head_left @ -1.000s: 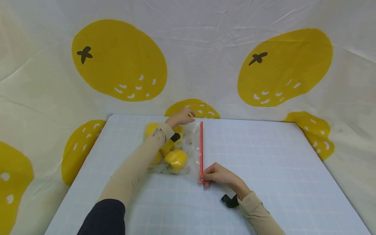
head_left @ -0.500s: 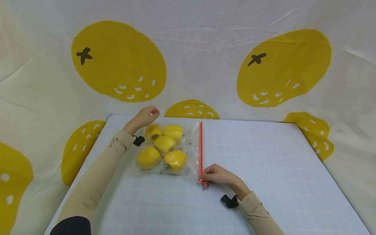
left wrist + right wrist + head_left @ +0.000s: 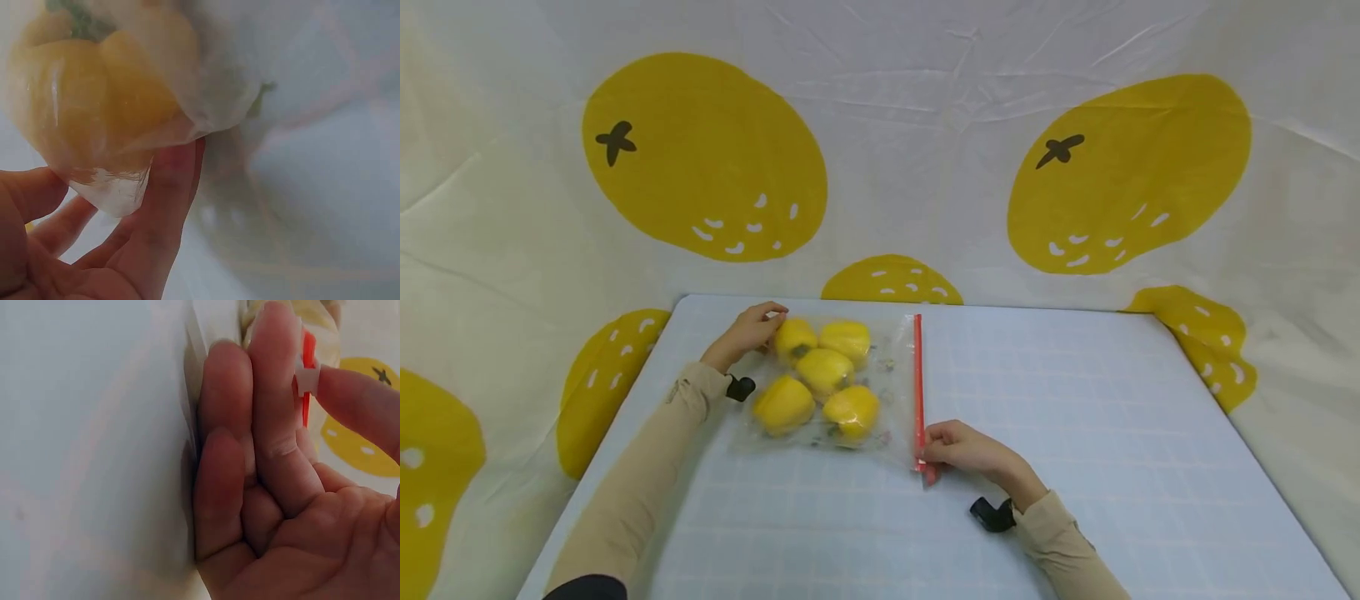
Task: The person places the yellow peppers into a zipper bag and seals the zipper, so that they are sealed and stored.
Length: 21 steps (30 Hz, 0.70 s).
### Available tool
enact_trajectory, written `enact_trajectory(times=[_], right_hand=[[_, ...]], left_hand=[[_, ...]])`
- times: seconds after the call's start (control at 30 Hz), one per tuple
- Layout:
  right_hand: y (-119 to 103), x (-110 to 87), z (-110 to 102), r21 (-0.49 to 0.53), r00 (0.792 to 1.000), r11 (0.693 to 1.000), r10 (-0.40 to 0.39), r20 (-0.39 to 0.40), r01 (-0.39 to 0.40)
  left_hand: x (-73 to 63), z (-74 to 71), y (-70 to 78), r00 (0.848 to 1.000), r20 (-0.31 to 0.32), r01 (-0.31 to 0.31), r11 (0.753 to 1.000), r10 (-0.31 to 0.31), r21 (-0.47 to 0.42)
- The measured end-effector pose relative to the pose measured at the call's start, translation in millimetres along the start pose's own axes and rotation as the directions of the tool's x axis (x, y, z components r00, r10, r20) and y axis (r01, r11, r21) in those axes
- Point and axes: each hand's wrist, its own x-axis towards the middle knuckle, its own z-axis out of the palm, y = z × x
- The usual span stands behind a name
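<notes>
A clear zip bag (image 3: 895, 392) lies flat on the table with several yellow bell peppers (image 3: 824, 371) inside. Its red zip strip (image 3: 918, 375) runs along the right side. At the bag's far left corner is my left hand (image 3: 747, 333); in the left wrist view its thumb and fingers close around the plastic by one bell pepper (image 3: 94, 106). My right hand (image 3: 966, 457) is at the near end of the strip. The right wrist view shows thumb and index finger pinching a white slider (image 3: 307, 381) on the red strip, the other fingers curled by the table.
The table (image 3: 1112, 433) has a pale blue checked cover, and its back edge meets a white cloth (image 3: 917, 192) printed with large yellow fruit. A black wrist camera (image 3: 992, 515) sits by the right cuff, another (image 3: 741, 387) by the left.
My left hand has moved left from over the bag's far side, then down onto its far left corner, uncovering the bell peppers. The right hand has stayed at the zip's near end.
</notes>
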Motion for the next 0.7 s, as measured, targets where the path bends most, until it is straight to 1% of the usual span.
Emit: enact_trajectory(times=[0.2,0.3,0.5,0.7], right_hand=[[2.7,-8.6,-9.1,-0.004,1.000,1.000,0.008,0.028,-0.007],[7.0,-17.0,-18.5,-0.011,0.999,1.000,0.011,0.032,-0.010],[15.8,-36.6,-38.4,-0.015,0.999,0.999,0.041,0.018,-0.041],[22.2,-52.6,-53.7,-0.034,0.999,0.999,0.019,0.031,-0.018]], left_hand=[[1.9,9.8,5.7,1.000,0.008,0.002,1.000,-0.002,-0.009],[5.6,19.4,12.5,1.000,0.018,-0.005,1.000,0.005,-0.015],[14.1,39.4,24.5,0.999,0.039,-0.016,0.999,0.017,-0.035],[17.7,56.9,36.2,0.999,0.036,-0.022,1.000,0.022,-0.018]])
